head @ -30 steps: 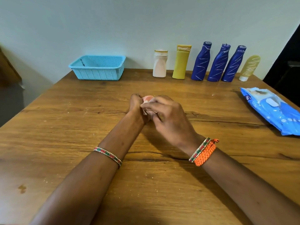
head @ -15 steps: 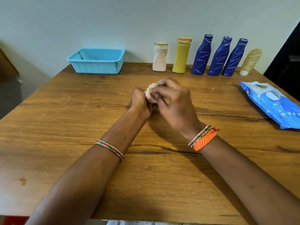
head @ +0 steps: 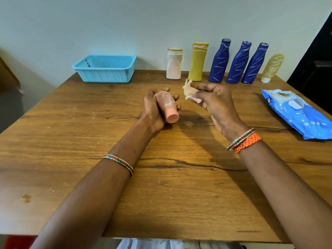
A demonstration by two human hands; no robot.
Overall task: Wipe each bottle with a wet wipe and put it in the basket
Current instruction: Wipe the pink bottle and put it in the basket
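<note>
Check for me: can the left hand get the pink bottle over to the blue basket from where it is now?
Probably yes. The left hand grips the pink bottle, and the bare table between it and the blue basket holds nothing in the way. The basket's open top faces up.

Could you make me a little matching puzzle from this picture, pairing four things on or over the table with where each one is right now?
Things:
1. pink bottle
2. used wipe
3. blue basket
4. pack of wipes

Places:
A. lying at the table's right edge
B. held in the left hand
C. standing at the far left of the table
D. pinched in the right hand

Pairs: 1-B, 2-D, 3-C, 4-A
</note>
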